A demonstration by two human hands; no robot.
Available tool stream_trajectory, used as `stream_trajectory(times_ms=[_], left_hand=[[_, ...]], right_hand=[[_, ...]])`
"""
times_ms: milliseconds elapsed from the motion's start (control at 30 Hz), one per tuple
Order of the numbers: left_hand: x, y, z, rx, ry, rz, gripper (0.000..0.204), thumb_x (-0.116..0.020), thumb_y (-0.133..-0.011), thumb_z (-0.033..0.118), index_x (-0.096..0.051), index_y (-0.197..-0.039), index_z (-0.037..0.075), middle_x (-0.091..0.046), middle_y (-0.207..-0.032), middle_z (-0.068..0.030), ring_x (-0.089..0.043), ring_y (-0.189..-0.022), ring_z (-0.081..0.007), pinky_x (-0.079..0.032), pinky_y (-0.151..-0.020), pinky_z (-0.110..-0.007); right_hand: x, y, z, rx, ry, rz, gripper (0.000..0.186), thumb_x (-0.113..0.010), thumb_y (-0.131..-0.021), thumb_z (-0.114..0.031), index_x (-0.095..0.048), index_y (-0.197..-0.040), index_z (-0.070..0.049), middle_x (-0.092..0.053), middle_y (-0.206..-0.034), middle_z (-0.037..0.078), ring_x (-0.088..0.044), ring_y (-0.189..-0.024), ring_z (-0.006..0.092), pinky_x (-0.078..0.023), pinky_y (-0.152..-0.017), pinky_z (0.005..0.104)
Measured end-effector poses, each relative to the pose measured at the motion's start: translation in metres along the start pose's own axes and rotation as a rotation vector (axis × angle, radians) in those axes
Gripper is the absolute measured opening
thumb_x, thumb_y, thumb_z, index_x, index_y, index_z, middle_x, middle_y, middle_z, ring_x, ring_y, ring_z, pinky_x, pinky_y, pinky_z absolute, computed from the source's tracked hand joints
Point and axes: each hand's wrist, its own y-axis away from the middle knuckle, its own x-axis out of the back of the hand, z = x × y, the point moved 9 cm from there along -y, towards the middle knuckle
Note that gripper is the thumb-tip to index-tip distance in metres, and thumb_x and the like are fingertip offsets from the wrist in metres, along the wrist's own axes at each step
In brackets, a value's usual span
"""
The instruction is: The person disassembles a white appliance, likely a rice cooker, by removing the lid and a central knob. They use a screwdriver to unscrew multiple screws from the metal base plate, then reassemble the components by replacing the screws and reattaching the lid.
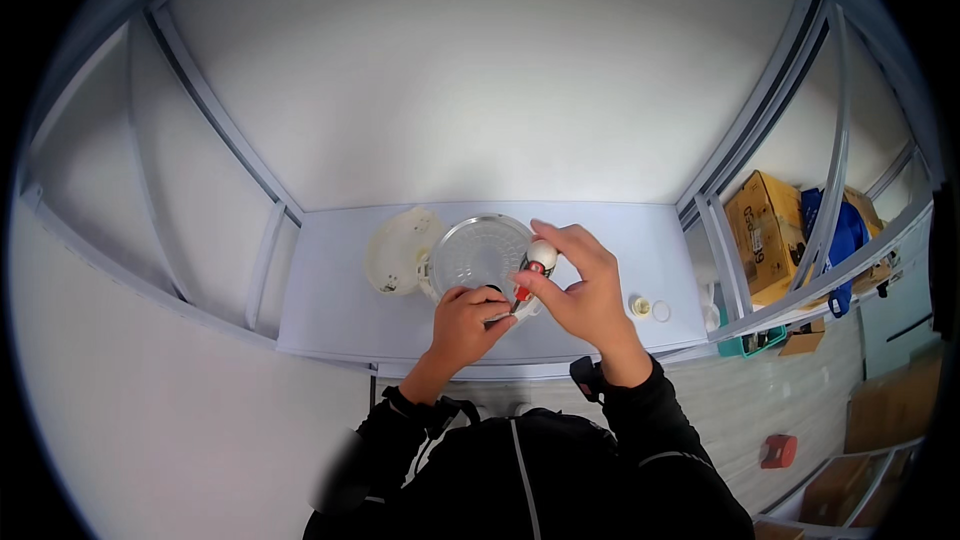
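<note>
My right hand (pixel 588 285) is closed around the handle of a screwdriver (pixel 540 258) with a white, red and black handle. Its shaft points down and left toward the fingertips of my left hand (pixel 464 323). Those fingers are pinched at the near edge of a round vessel (pixel 480 252) with a silver rim and a ribbed, shiny inside. A small dark part shows by the left fingers, but what they pinch is mostly hidden. Beside the vessel on the left lies a round, yellowish-white lid-like piece (pixel 395 252) with dark specks; I cannot tell whether it is joined to it.
On the right of the white table (pixel 335 315) are a small yellowish round container (pixel 640 306) and a thin pale ring (pixel 661 311). Metal frame posts (pixel 725 255) stand at the sides. Beyond them are a cardboard box (pixel 762 235), a blue bag (pixel 845 240) and a red object (pixel 779 451) on the floor.
</note>
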Motion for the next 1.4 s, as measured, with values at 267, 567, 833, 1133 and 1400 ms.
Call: stream_trajectory(times_ms=[267, 567, 833, 1133, 1400], left_hand=[[-0.001, -0.003, 0.0, -0.013, 0.004, 0.005, 0.013, -0.085, -0.083, 0.024, -0.08, -0.092, 0.016, -0.073, -0.1, 0.0077, -0.069, -0.088, -0.0171, -0.049, -0.088, -0.037], [0.0, -0.002, -0.001, 0.004, -0.031, 0.004, 0.014, -0.086, -0.081, 0.024, -0.08, -0.091, 0.016, -0.072, -0.099, 0.008, -0.069, -0.087, -0.0166, -0.049, -0.086, -0.037], [0.001, -0.002, 0.0, 0.001, 0.0, 0.013, 0.013, -0.085, -0.081, 0.023, -0.08, -0.091, 0.016, -0.072, -0.098, 0.0083, -0.069, -0.085, -0.0172, -0.049, -0.086, -0.036], [0.0, -0.001, -0.004, 0.002, -0.039, 0.015, 0.016, -0.086, -0.081, 0.026, -0.079, -0.091, 0.017, -0.074, -0.101, 0.0082, -0.071, -0.084, -0.0183, -0.051, -0.087, -0.038], [-0.003, -0.002, -0.004, -0.012, -0.029, 0.005, 0.016, -0.085, -0.081, 0.026, -0.078, -0.091, 0.015, -0.074, -0.099, 0.0064, -0.072, -0.084, -0.0195, -0.052, -0.086, -0.039]], right_hand=[[0.003, -0.008, -0.012, 0.102, -0.09, -0.146, 0.058, -0.085, -0.083, -0.004, -0.067, -0.137, -0.003, -0.073, -0.115, 0.016, -0.071, -0.101, 0.0254, -0.055, -0.093, 0.0343], [-0.001, 0.001, -0.012, 0.081, 0.115, 0.039, 0.061, -0.092, -0.078, -0.01, -0.069, -0.135, -0.004, -0.071, -0.102, 0.01, -0.068, -0.086, 0.0217, -0.056, -0.083, 0.0323], [-0.003, -0.005, -0.024, 0.132, -0.093, -0.135, 0.05, -0.083, -0.086, -0.005, -0.068, -0.133, -0.001, -0.072, -0.115, 0.017, -0.071, -0.102, 0.0267, -0.057, -0.091, 0.0359], [-0.008, 0.004, -0.021, -0.01, 0.097, -0.02, 0.046, -0.082, -0.084, 0.001, -0.072, -0.129, -0.003, -0.07, -0.118, 0.014, -0.069, -0.104, 0.0251, -0.056, -0.089, 0.0332], [-0.009, 0.008, -0.035, 0.086, 0.029, -0.042, 0.053, -0.077, -0.088, 0.0, -0.065, -0.139, -0.005, -0.068, -0.132, 0.018, -0.072, -0.109, 0.0314, -0.057, -0.09, 0.0351]])
